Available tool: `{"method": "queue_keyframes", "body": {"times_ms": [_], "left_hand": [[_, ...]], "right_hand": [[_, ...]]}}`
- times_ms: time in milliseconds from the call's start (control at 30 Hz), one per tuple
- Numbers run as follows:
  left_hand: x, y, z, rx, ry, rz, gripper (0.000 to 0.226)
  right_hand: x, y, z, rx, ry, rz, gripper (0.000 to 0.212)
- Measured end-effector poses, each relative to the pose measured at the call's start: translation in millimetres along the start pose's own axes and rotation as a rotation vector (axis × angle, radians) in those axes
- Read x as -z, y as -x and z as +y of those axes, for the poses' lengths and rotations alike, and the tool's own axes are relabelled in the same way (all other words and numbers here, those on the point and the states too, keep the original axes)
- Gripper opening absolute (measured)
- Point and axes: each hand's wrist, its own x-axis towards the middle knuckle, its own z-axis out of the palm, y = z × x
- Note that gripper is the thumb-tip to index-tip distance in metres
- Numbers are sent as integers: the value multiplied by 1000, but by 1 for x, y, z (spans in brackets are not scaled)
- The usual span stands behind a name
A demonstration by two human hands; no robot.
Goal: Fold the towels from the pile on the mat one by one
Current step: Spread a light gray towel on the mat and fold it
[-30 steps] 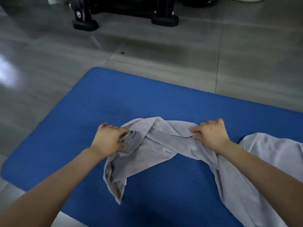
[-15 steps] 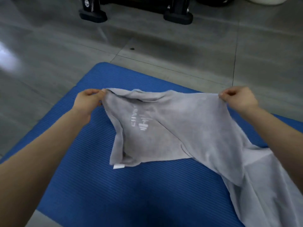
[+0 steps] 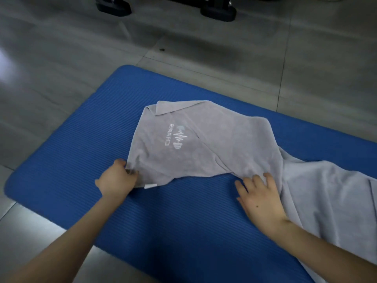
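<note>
My left hand [image 3: 117,180] pinches a corner of the grey towel [image 3: 204,144] on the blue mat [image 3: 183,221]. My right hand [image 3: 260,199] lies spread against its near edge.

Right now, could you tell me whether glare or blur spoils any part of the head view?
Head view: glare whitens the floor tiles far left; motion blur smears the left hand, while the right hand is sharper; the logo on the towel is fairly crisp; the mat is softly lit, with faint shadows.
</note>
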Motion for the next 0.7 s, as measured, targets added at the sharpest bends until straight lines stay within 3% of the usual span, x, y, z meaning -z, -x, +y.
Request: {"method": "queue_keyframes", "body": {"times_ms": [67, 167, 233, 300, 367, 467, 533, 600, 700], "left_hand": [[2, 0, -7, 11, 46, -54, 21], [7, 5, -10, -44, 208, -91, 30], [17, 9, -5, 61, 596, -165, 23], [30, 11, 1, 287, 1055, -293, 15], [44, 6, 1, 392, 1280, -331, 13], [66, -8, 0, 449, 1386, -295, 10], [76, -17, -2, 494, 1386, -249, 10], [77, -23, -5, 526, 1318, -193, 13], [71, -30, -12, 478, 1181, -57, 12]], "right_hand": [[-7, 16, 7, -111, 60, -111, 54], [-7, 30, 21, -165, 91, -128, 50], [-1, 32, 30, -137, 59, -86, 42], [2, 27, 41, -104, -34, -46, 40], [9, 22, 53, -127, -175, -7, 43], [33, 6, 76, -365, -584, -29, 27], [46, -2, 90, -501, -680, -170, 25], [48, -6, 94, -456, -466, -286, 30], [37, -4, 68, -294, -152, -169, 25]]}}
